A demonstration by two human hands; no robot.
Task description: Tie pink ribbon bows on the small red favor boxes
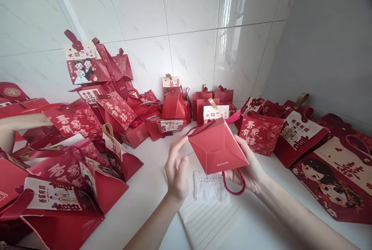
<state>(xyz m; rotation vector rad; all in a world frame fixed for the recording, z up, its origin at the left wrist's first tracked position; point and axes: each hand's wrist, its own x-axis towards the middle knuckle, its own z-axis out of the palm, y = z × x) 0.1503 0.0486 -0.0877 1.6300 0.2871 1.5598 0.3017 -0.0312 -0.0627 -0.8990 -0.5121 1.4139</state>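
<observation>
A small red gift box (217, 147) is tilted with its folded underside toward me. My right hand (247, 161) grips it from the right side, the fingers partly hidden behind it. A twisted dark red cord handle (234, 188) loops down below the box, and more cord shows at its upper left. Beside the box's left edge is my left hand (177, 166), with thumb and fingers apart; a fingertip is close to the upper cord, and whether it touches cannot be made out. Beneath lie a small handwritten paper (210, 190) and a lined notebook (207, 228).
Red gift boxes (69, 126) crowd the left, some stacked against the tiled wall (145, 6). Another person's hand (29, 122) reaches among them. More boxes (174, 103) stand at the back, and others, including a large printed one (334, 180), line the right.
</observation>
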